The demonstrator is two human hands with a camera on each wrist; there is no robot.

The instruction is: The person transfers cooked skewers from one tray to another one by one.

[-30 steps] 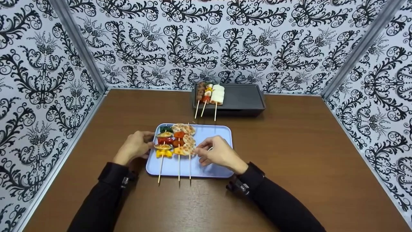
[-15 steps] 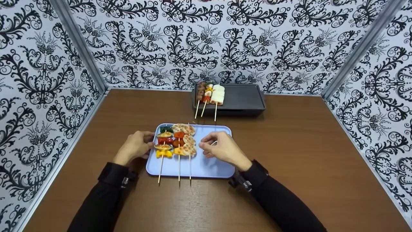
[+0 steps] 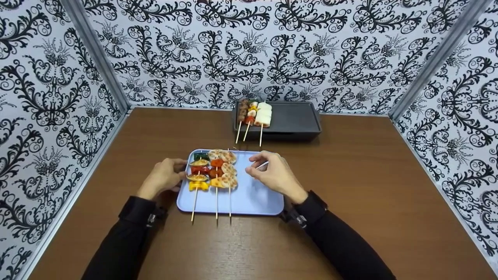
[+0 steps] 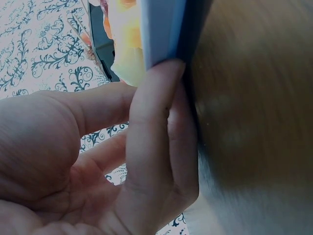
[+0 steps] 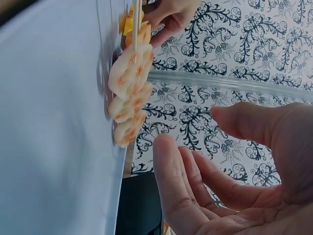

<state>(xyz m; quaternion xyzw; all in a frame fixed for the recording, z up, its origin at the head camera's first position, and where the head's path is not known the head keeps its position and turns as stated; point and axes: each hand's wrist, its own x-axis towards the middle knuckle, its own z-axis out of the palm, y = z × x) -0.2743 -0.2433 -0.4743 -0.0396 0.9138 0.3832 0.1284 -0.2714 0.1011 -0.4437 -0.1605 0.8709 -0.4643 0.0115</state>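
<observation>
A light-blue tray [image 3: 256, 202] lies on the table. Along its left half rest three skewers with sticks overhanging the front edge: a vegetable skewer [image 3: 199, 186] with yellow, red and green pieces, a middle skewer [image 3: 216, 163] with orange and red pieces, and a skewer of pale browned slices [image 3: 228, 180]. My left hand [image 3: 165, 175] holds the tray's left rim; in the left wrist view its fingers [image 4: 151, 112] meet the edge. Over the tray's right half hovers my right hand [image 3: 274, 173], thumb and fingers apart with nothing between them, right of the pale skewer [image 5: 129, 73].
Behind the tray stands a dark grill plate [image 3: 293, 116]. On its left side lie a brown meat skewer [image 3: 242, 111], a mixed skewer [image 3: 251, 113] and a white skewer [image 3: 263, 114], sticks pointing forward. Patterned walls [image 3: 249, 50] enclose the brown table [image 3: 350, 175].
My right hand has let go of the pale skewer's stick and moved up and to the right, its fingers spreading. The left hand and the tray have stayed in place.
</observation>
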